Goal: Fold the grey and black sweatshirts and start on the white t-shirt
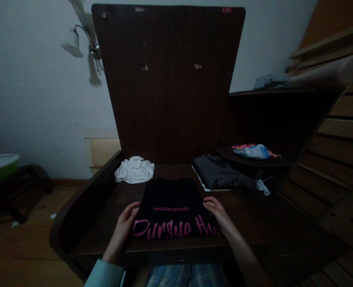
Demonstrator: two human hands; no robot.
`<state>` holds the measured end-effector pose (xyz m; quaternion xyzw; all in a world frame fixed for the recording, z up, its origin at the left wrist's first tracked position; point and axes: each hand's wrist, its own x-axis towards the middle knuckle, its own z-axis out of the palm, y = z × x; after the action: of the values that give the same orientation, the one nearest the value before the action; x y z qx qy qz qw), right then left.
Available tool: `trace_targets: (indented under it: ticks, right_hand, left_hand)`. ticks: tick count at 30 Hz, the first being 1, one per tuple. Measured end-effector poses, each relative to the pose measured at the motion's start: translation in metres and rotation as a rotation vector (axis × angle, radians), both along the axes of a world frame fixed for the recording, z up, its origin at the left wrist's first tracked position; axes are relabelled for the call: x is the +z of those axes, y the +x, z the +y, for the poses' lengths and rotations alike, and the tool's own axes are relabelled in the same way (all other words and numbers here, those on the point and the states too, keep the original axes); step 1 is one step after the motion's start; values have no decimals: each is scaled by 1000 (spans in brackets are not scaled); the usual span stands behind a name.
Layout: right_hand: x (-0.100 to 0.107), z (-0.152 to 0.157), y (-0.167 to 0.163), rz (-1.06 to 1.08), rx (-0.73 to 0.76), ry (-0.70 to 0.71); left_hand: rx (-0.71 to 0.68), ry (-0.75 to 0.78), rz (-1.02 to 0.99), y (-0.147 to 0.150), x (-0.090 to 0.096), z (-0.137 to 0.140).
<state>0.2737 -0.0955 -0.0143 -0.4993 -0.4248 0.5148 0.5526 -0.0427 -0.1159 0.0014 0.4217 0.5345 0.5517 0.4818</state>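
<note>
A black T-shirt [172,195] lies folded into a neat rectangle on the dark wooden desk in front of me. Pink lettering runs across it, with "UNCOMPLICATED" above larger script. My left hand [126,219] grips its left edge, the fingers curled at the side. On the opposite edge, my right hand [216,209] pinches the cloth between thumb and fingers. The undersides of both grips are hidden by the shirt.
A crumpled white cloth [135,170] sits at the desk's [104,223] back left. Folded dark grey clothing [224,173] rests at the back right, beside a small shelf [257,160] bearing a plastic bag [251,151]. A raised side panel [83,195] borders the left.
</note>
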Motion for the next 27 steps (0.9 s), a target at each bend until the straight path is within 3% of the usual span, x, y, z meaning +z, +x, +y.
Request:
trace_targets:
  ticks: [8,13,27]
  right_hand:
    - [-10,4,0,-44,63,7]
    - [-3,-1,-2,-7,102,-20]
    - [-8,1,-2,-49,77,8]
  left_hand:
    - [-43,61,75,0,0,-1]
    - [-38,45,43,1,0,-2]
    - [-97,11,11,1,-2,-2]
